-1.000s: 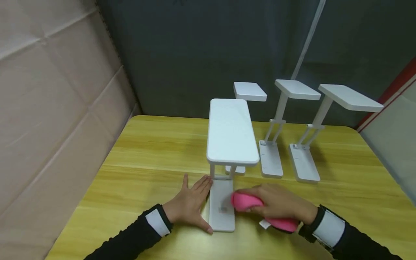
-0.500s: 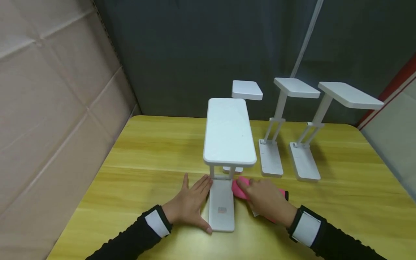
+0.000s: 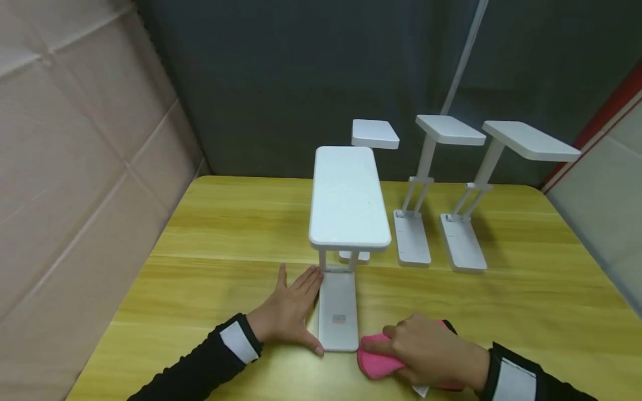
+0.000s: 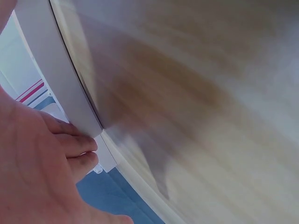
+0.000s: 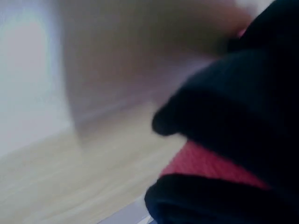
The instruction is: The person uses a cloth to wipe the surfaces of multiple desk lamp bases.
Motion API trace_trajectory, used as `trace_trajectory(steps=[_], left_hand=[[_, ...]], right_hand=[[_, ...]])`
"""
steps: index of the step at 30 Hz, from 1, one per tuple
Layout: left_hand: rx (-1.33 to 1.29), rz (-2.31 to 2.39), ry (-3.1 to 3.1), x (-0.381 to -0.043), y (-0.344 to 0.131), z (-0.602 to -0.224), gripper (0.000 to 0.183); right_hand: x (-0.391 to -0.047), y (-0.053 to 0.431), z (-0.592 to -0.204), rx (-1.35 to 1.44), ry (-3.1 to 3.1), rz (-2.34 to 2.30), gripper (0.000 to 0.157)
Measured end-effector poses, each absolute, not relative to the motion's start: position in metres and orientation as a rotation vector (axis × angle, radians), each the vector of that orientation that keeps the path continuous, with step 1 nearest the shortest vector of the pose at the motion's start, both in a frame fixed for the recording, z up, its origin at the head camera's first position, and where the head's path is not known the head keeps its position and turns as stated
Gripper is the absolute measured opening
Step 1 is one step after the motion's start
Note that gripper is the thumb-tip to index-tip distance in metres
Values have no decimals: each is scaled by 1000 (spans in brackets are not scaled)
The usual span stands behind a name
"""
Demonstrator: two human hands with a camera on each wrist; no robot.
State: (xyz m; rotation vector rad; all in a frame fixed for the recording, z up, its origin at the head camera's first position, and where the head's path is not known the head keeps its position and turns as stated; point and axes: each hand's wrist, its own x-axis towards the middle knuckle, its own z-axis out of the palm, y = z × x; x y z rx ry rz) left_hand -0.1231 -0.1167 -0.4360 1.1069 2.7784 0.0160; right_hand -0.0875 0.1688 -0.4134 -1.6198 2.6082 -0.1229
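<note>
A white folding desk lamp [image 3: 349, 197] stands on the wooden table, its flat head above a narrow base [image 3: 338, 312] with a small label. My left hand [image 3: 288, 314] lies spread at the base's left side, fingertips against the edge and thumb by its front corner. In the left wrist view, that hand's fingers [image 4: 77, 144] press against a white edge. My right hand [image 3: 426, 348] grips a pink cloth [image 3: 376, 365] with black trim and a white tag, near the base's front right corner. The right wrist view shows the pink fabric [image 5: 210, 163] between dark, blurred folds.
Several similar white lamps stand behind: one [image 3: 375, 133] partly hidden by the front lamp, another [image 3: 412, 239] to its right, and one [image 3: 463, 245] farthest right. A dark curtain [image 3: 301, 83] backs the table [image 3: 241, 223]; a pale fabric wall [image 3: 90, 167] borders the left.
My right hand slid the pink cloth up along the base's right side, then back toward the front corner. The left hand has stayed against the base.
</note>
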Motion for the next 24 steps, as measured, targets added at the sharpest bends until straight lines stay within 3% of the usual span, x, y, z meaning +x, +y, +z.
trace_trajectory(steps=[7,10,20,24], left_hand=[[1086,50,2763,-124,-117,-435,130],[1086,50,2748,-123,-117,-437,129],[1087,33,2745,-123,-115,-438,130],[1077,36,2741,-125,-115,-437,130]], right_hand=[[-126,167,-413,-1155,2868,-206,51],[-137,159,-424,-1079,3019,-103,50],[-124,155,-432,-1375,2977,32,58],[-109,161,-430,-1508,2830,32,54]])
